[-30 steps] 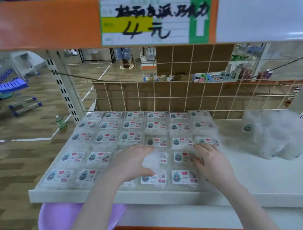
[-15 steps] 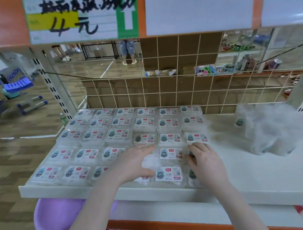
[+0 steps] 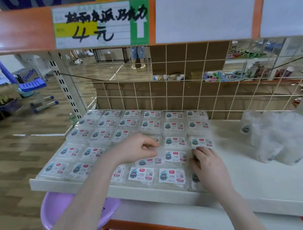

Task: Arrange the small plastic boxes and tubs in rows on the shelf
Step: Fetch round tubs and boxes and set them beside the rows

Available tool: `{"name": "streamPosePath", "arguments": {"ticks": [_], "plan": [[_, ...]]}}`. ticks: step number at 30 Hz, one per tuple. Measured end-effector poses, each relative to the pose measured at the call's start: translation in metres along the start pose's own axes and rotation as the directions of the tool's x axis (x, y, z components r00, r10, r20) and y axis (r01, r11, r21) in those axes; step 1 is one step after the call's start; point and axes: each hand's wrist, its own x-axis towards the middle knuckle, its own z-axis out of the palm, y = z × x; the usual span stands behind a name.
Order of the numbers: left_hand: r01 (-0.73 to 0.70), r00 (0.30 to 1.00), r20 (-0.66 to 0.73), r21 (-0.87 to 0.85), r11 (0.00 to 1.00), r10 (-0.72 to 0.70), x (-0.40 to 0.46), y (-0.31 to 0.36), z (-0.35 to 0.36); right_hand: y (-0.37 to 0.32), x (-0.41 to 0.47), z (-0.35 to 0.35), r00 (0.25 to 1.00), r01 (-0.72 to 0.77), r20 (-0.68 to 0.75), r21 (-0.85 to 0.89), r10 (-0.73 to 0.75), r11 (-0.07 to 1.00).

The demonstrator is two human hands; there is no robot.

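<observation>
Several small clear plastic boxes (image 3: pixel 174 126) with blue, white and red labels lie in rows on the left half of the white shelf (image 3: pixel 261 182). My left hand (image 3: pixel 137 147) hovers over the middle rows with fingers curled, pinching the edge of a clear box (image 3: pixel 151 161) beneath it. My right hand (image 3: pixel 208 166) lies flat at the right end of the two front rows, fingers against the side of a box (image 3: pixel 175 155). Two front boxes (image 3: pixel 171 176) sit between my hands.
A crumpled clear plastic bag (image 3: pixel 275 137) holding more boxes lies on the shelf to the right. A wire grid (image 3: pixel 190 86) backs the shelf, and an orange rail with a price sign (image 3: pixel 102 24) hangs above. A purple basin (image 3: pixel 63 209) sits below the shelf's front left.
My left hand has lifted and curled its fingers over the middle rows. My right hand stays at the right end of the front rows. The camera has shifted.
</observation>
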Motion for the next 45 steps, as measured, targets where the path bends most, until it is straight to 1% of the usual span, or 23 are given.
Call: {"name": "streamPosePath", "arguments": {"ticks": [5,8,10,12,16,23,28,34,37,45], "plan": [[-0.027,0.997,-0.073,0.081,0.996,0.033,0.011,-0.001,-0.002,0.0,0.0,0.0,1.0,-0.013,0.017,0.01,0.013,1.0],[-0.035,0.984,-0.164,0.201,0.979,0.068,0.016,-0.003,0.002,-0.001,0.001,0.0,0.999,-0.022,0.031,0.005,0.022,1.0],[-0.037,0.981,-0.171,0.283,0.958,0.089,0.017,-0.006,0.007,-0.001,0.001,-0.001,0.999,-0.025,0.033,0.009,0.025,1.0],[-0.03,0.986,-0.146,0.322,0.946,0.081,0.017,-0.011,0.012,-0.002,0.001,-0.002,0.999,-0.022,0.028,0.009,0.021,1.0],[-0.059,0.995,-0.062,0.327,0.943,0.084,0.018,-0.019,0.022,-0.004,0.001,-0.003,1.0,-0.023,0.013,0.014,0.023,1.0],[-0.148,0.988,0.005,0.368,0.918,0.157,0.025,-0.023,0.023,-0.005,-0.001,-0.003,1.0,-0.029,-0.001,0.002,0.029,1.0],[-0.155,0.988,0.041,0.386,0.909,0.151,0.03,-0.028,0.019,-0.007,0.0,-0.004,1.0,-0.027,-0.012,0.011,0.027,1.0],[-0.136,0.99,0.01,0.39,0.911,0.143,0.041,-0.03,0.013,-0.01,0.0,-0.005,0.999,-0.019,-0.035,0.011,0.019,1.0],[-0.114,0.992,-0.007,0.366,0.924,0.125,0.045,-0.03,0.015,-0.01,0.0,-0.006,0.999,-0.023,-0.023,0.014,0.023,1.0],[-0.064,0.994,-0.054,0.374,0.925,0.09,0.048,-0.027,0.017,-0.01,0.002,-0.006,1.0,-0.004,0.001,-0.03,0.004,1.0]]}}
